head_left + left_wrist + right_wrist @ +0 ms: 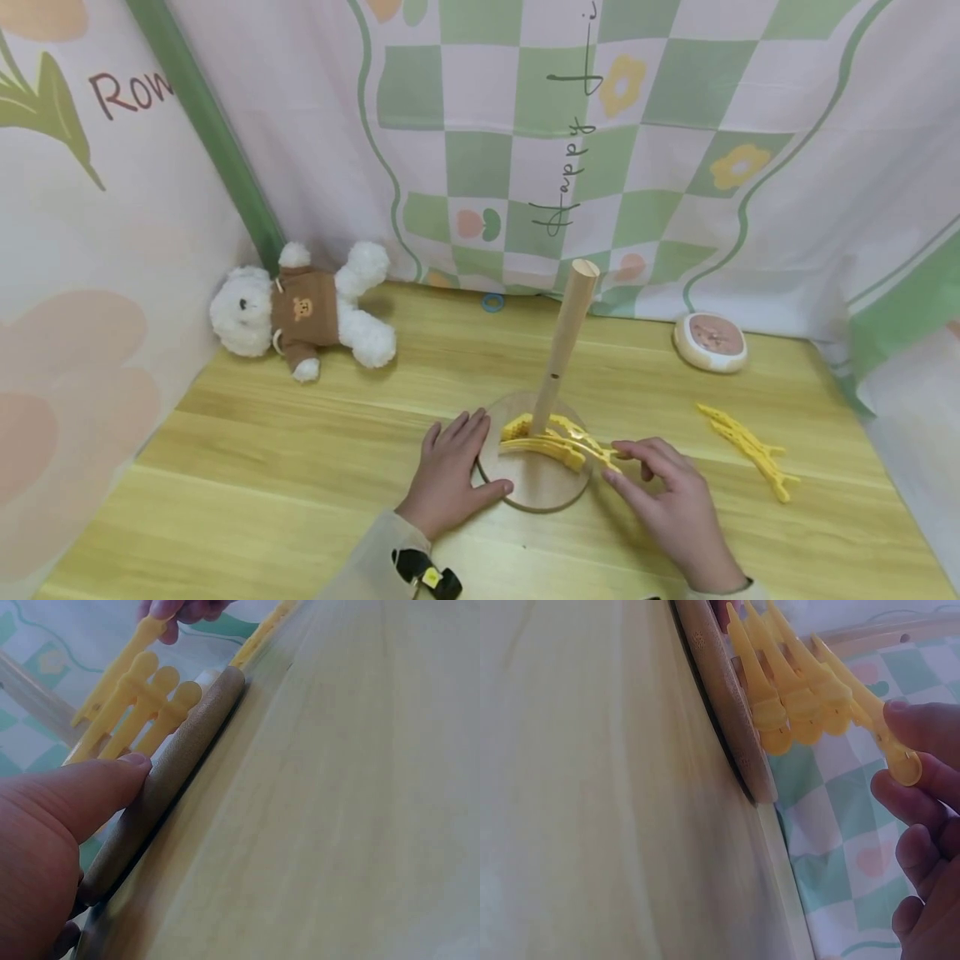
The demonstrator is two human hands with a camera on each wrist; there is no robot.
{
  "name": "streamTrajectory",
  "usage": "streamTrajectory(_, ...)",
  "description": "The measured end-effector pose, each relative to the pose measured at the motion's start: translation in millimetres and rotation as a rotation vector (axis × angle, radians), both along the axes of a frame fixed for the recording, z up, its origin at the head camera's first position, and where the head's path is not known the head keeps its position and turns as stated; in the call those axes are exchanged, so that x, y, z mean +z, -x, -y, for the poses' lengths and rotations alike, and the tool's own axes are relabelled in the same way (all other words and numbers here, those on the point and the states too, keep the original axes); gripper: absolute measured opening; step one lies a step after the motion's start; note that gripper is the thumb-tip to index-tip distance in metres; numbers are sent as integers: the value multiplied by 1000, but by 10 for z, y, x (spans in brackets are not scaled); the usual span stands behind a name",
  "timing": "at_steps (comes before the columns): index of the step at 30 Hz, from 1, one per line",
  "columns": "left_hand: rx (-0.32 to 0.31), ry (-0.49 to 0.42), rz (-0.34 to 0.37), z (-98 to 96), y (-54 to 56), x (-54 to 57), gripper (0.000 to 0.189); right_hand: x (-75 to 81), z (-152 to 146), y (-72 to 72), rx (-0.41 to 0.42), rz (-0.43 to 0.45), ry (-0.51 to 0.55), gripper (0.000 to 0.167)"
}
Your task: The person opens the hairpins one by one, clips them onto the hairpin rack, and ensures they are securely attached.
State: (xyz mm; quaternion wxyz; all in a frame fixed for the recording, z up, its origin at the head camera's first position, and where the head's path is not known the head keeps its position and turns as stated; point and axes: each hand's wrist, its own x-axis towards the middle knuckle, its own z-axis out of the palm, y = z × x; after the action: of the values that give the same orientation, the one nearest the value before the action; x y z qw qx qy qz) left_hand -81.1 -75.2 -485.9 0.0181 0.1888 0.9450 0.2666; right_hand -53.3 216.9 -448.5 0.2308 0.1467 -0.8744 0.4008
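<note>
Desk: What did your screen show?

Operator: From my remote seat I saw a printed cloth (480, 167) hanging behind a wooden table (285, 467). On it stood a wooden stand (572, 333), its post rising from a round base (536, 492). A white toy bear (307, 308) in a brown shirt lay at back left.

Desk: And the hands?

Operator: The left hand (450, 479) was spread wide, straight fingers along the base's edge, thumb on its rim. The right hand (678, 500) pinched a yellow strip (866, 701) by its rounded end, thumb against fingers, no gap to spare.

Desk: The other pieces?

Operator: Three more strips (802, 701) lay side by side over the base. I spotted a separate yellow bunch (750, 450) on the table, right of the stand. A rounded gadget (711, 342) sat at back right; smallest, a blue ring (483, 302) lay near the cloth.
</note>
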Motion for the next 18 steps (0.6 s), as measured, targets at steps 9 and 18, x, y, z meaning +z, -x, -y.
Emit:
streamTrajectory(9, -6, -6, -3, -7, 9, 5, 94, -7, 34, 25, 17, -10, 3, 40)
streamTrajectory(18, -1, 0, 8, -2, -7, 28, 93, -9, 54, 27, 5, 13, 1, 39)
